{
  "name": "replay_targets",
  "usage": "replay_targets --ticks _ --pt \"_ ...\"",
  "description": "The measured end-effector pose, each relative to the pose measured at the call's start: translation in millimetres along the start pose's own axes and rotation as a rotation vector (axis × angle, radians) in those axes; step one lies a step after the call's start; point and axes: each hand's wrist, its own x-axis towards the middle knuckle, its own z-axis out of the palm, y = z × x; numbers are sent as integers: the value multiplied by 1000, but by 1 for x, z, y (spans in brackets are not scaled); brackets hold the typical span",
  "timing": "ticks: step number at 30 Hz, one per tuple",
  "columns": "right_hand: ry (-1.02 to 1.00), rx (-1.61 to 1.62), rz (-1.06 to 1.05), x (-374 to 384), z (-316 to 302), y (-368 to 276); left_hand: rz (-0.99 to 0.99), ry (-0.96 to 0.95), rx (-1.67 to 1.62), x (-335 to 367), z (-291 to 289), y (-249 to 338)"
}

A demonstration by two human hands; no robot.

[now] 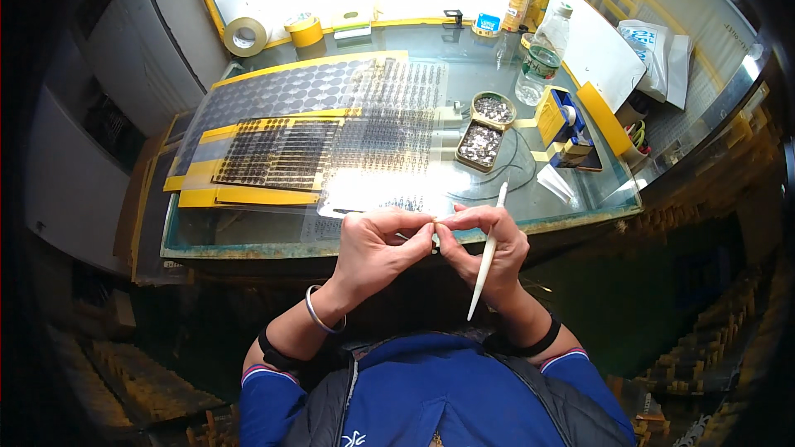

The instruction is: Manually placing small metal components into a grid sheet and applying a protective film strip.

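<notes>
Just over the table's front edge, my left hand (pixel 377 244) and my right hand (pixel 493 252) meet at the fingertips. Both are pinched on something tiny between thumbs and forefingers, too small to make out. A slim white pen-like tool (pixel 484 269), pointed at its lower end, is also held in my right hand and slants down past the palm. Behind my hands lies a clear sheet (pixel 389 132) printed with rows of small dark shapes. A dark patterned sheet (pixel 277 153) with yellow edging lies left of it, and glare covers the part nearest my left hand.
Two small tins (pixel 480 145) of shiny bits stand right of the sheets, near a dark looped cord. Farther right are a blue tape dispenser (pixel 571 120), a folded white paper (pixel 555 184) and a clear bottle (pixel 542 62). Tape rolls (pixel 246 36) sit at the back left.
</notes>
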Motion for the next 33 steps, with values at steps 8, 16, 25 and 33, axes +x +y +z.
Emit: replay_targets --ticks 8,16,25,33 --pt "-74 -7 -27 -4 -3 2 -94 -30 -156 -1 1 -1" --pt "-35 50 4 -4 -2 -1 -180 -106 -385 0 -2 -3" --pt "-3 288 244 -1 -3 -8 -349 -129 -522 4 -5 -3" --pt "135 652 571 1 -17 5 -574 -67 -688 6 -3 3"
